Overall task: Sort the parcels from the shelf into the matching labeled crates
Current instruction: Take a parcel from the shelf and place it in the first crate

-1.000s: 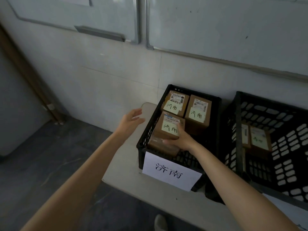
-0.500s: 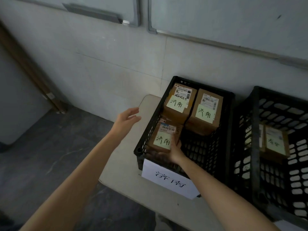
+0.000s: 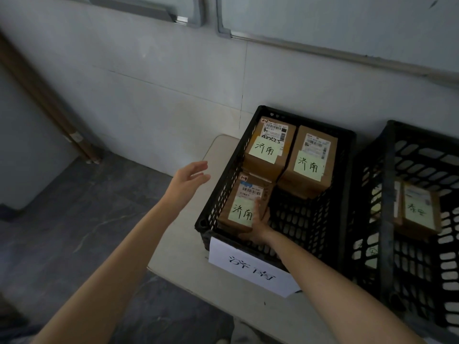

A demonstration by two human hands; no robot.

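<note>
While a brown parcel (image 3: 244, 202) is gripped at its near right corner by the right hand (image 3: 258, 227), thumb at the near end and fingers laid up its right side, the left hand (image 3: 188, 180) is held empty above the desk (image 3: 188, 264), fingers loosely spread, just left of the black crate (image 3: 223, 184) and clear of it. The gripped parcel is seen low in the crate's near left corner, touching the left wall. A green note (image 3: 242, 212) with handwritten characters is stuck to its top, below a printed shipping label. At the far end of the same crate, a far left parcel (image 3: 269, 147) and a far right parcel (image 3: 309, 162) are stood side by side, each marked with a similar green note. A white sheet (image 3: 250, 269), whose blurred characters appear to match the notes, is fixed to the crate's near wall. A second crate (image 3: 387, 194) is set just to the right on the desk, and another parcel (image 3: 419, 209), tagged with different characters, is seen inside it. The desk is placed against a pale wall (image 3: 173, 83), with dark floor (image 3: 74, 232) to the left.
</note>
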